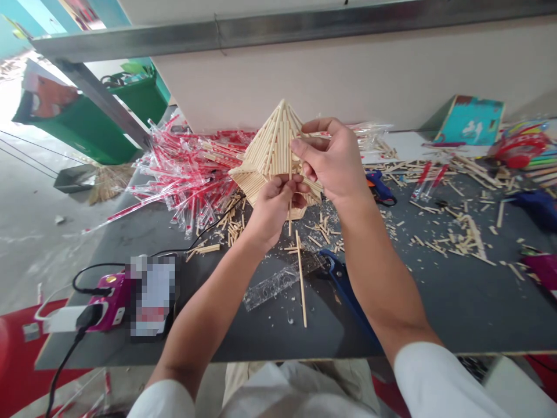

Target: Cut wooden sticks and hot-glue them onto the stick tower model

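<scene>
A model built from thin wooden sticks (265,142), with a pointed roof, stands on the dark table in front of me. Against its front, a single wooden stick (290,225) is held upright. My left hand (274,209) is closed on the lower part of this stick, fingertips pinched together. Higher up, my right hand (337,159) pinches the same stick near its top, close to the roof. Below my hands lie a loose stick (301,284), a clear ruler (267,288) and a blue-handled tool (348,284), partly hidden by my right forearm.
Red and clear plastic wrappers (187,174) are heaped at the left. A phone (152,296) and a purple power strip (113,299) lie front left. Stick scraps (470,238) and a blue glue gun (378,184) are at right. A metal bar (278,38) crosses behind.
</scene>
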Tool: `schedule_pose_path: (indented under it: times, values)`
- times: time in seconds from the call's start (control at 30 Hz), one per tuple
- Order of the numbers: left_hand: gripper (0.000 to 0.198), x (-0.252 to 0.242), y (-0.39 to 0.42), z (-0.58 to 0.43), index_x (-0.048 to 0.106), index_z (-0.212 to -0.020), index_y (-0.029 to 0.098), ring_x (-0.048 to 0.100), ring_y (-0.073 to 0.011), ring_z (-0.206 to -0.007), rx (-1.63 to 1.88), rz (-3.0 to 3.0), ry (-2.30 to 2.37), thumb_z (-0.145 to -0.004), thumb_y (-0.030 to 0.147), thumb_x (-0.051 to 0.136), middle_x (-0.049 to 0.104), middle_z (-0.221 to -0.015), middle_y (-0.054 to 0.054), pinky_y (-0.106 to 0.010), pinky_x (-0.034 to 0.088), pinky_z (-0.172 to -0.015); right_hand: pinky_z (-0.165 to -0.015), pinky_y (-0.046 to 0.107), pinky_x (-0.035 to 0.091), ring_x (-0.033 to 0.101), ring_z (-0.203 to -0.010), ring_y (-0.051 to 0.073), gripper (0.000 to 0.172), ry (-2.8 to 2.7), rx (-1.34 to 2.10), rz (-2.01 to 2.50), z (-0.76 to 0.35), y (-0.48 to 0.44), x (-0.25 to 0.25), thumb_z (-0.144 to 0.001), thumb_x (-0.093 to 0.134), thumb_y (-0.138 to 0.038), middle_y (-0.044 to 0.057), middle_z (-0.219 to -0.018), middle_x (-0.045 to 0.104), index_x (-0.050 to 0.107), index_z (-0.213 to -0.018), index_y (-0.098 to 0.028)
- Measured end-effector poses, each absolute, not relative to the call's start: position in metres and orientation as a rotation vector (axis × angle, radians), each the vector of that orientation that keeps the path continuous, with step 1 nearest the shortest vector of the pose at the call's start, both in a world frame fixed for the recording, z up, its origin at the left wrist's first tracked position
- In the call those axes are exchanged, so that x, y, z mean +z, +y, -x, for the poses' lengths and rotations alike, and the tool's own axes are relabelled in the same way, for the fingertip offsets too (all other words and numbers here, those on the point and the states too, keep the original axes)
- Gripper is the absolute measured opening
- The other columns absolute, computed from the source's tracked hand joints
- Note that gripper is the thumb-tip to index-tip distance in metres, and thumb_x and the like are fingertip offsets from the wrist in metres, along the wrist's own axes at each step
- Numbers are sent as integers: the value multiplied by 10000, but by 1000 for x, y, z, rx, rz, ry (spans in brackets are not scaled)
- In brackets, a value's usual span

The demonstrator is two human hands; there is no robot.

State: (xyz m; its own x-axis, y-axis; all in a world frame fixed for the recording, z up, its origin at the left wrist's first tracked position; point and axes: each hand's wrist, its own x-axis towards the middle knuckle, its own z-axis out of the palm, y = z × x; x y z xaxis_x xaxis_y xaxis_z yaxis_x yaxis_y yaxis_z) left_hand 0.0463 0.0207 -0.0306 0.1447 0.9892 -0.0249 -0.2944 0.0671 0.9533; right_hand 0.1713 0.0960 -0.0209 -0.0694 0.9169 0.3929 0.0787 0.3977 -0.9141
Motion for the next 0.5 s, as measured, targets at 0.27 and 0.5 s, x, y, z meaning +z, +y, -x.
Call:
schedule_pose_path:
  times: [0.27, 0.5]
  values:
    - [157, -31, 20, -46, 532, -971, 173, 621, -88, -712, 1154, -1058, 892, -1052, 135, 404, 684, -937, -62, -248, 546, -750, -398, 299, 514, 585, -517, 119, 404, -1487, 924, 935, -172, 95, -22, -859, 777, -508, 8, -857, 681, 494, -1053, -294]
    - [205, -28, 22, -41, 629, -898, 124, 517, -54, -616, 1198, -803, 726, -1010, 70, 466, 589, -793, -20, -181, 438, -583, -347, 239, 438, 495, -453, 62, 423, -1413, 980, 910, -169, 92, -18, -840, 805, -484, -12, -855, 666, 487, -1025, -274]
